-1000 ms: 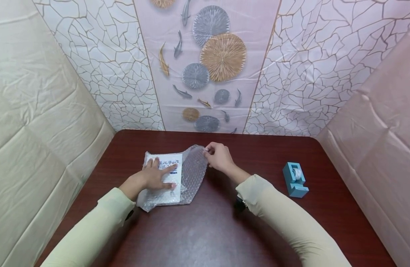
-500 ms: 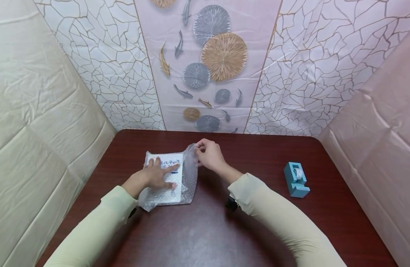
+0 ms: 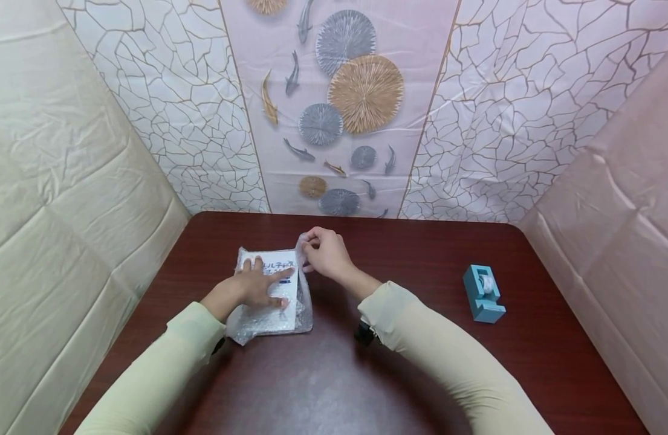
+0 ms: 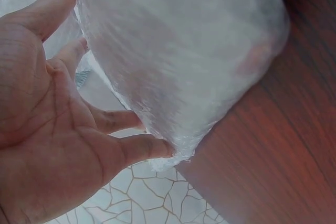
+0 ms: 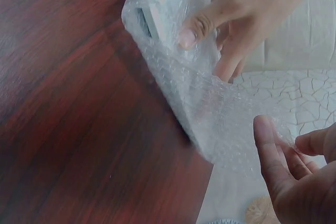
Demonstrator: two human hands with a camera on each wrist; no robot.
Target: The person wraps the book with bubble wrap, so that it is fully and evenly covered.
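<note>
A white book (image 3: pixel 276 290) with blue lettering lies on a sheet of bubble wrap (image 3: pixel 305 311), left of the table's middle. Spread fingers of my left hand (image 3: pixel 249 289) rest on the book's cover, where bubble wrap also covers its left part. My right hand (image 3: pixel 327 254) pinches the far right corner of the bubble wrap between thumb and fingers. That right flap stands raised along the book's right edge. In the right wrist view the wrap (image 5: pixel 226 124) stretches from the book to my right fingertips (image 5: pixel 264 127). The left wrist view shows my left palm (image 4: pixel 58 124) beside the wrap.
A blue tape dispenser (image 3: pixel 483 293) with a roll of clear tape stands at the right of the dark red wooden table (image 3: pixel 334 386). Patterned cloth (image 3: pixel 361 121) hangs behind the table, and pale quilted panels (image 3: pixel 611 199) close in both sides.
My right hand has moved left, carrying the corner of the bubble wrap toward the book, so the flap has gone from spread out to folded up. My left hand has stayed on the book.
</note>
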